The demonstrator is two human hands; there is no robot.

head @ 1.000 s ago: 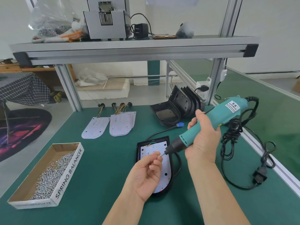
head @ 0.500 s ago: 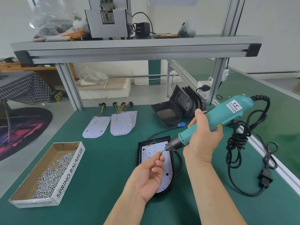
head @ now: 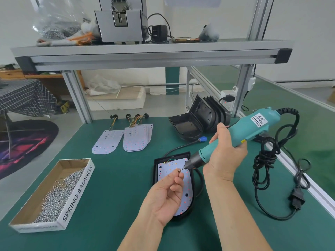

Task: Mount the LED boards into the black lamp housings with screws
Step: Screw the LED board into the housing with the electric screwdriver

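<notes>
A black lamp housing (head: 156, 171) lies flat on the green bench in front of me, with a white LED board (head: 186, 185) seated in it. My right hand (head: 224, 156) grips a teal electric screwdriver (head: 253, 129), its bit pointing down-left over the board. My left hand (head: 165, 198) hovers above the board and pinches a small screw (head: 179, 169) at the bit's tip. More loose LED boards (head: 135, 140) lie at the back centre. Several empty black housings (head: 199, 122) are stacked at the back right.
A cardboard box of screws (head: 54, 194) sits at the front left. The screwdriver's coiled black cord and plug (head: 268, 165) lie at the right near the bench's aluminium edge. An overhead shelf (head: 145, 53) on aluminium posts spans the bench.
My left hand has brought the screw up to the screwdriver's bit. The right hand has shifted the screwdriver slightly, its tip still over the board's upper part.
</notes>
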